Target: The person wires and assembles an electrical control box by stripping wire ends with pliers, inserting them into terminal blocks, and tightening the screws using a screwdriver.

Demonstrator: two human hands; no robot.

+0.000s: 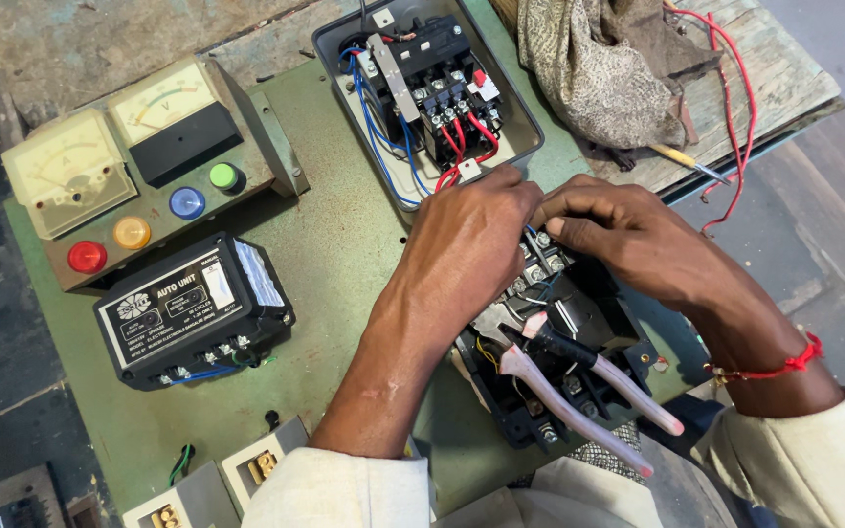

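Looking down from your head onto a green panel [344, 254] crowded with electrical parts. Your left hand [466, 240] is curled, knuckles up, fingers pressed down onto the top terminals of a black switch block [579, 323] at the panel's near right; whether the fingertips pinch a wire cannot be seen. Your right hand [628, 240] meets it from the other side, thumb and forefinger closed together over the same terminals, as if pinching something small hidden beneath.

A pair of pliers [579, 381] with pale pink handles lies across the lower part of the block, jaws tucked under your left wrist. You could nudge them with that wrist, and they may slide off the block or bridge bare screws.

Just beyond your hands, an open grey box [530, 117] holds another switch with red and blue wires [462, 147] looping toward your knuckles; your fingers could snag them and pull one loose.

To the left sit two meters [110, 147], four coloured lamps and a black control unit [193, 308]. A cloth [599, 68] and screwdriver [687, 159] rest on the wooden bench beyond.
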